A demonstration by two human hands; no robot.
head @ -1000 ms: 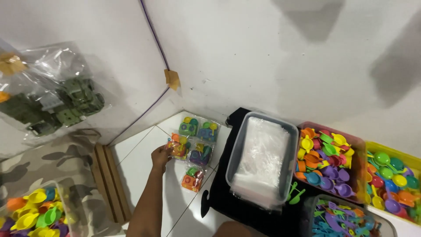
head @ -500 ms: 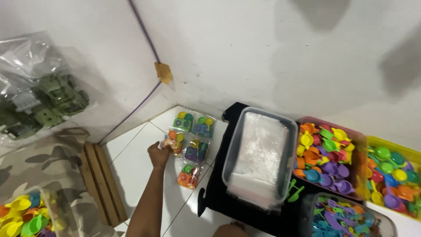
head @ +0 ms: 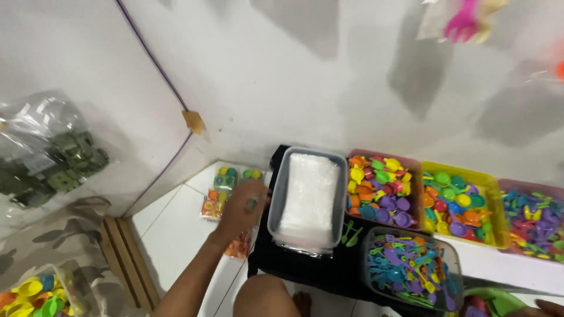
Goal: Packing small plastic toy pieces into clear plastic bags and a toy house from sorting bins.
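The left hand (head: pixel 242 210) hovers blurred over small clear packets of colourful toys (head: pixel 226 188) lying on the white tiled floor (head: pixel 170 235), just beside a clear tub of plastic bags (head: pixel 308 199). Bins of bright plastic toy pieces (head: pixel 382 188) stand along the wall. The right hand (head: pixel 543 308) barely shows at the bottom corner.

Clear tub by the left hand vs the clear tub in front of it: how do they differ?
The rear clear tub holds a stack of clear white plastic bags; the front clear tub holds loose coloured toy utensils. The rear one is rectangular and longer; the front one is squatter with rounded corners. The left hand is next to the rear one. Both are transparent, lidless, on the black cloth.
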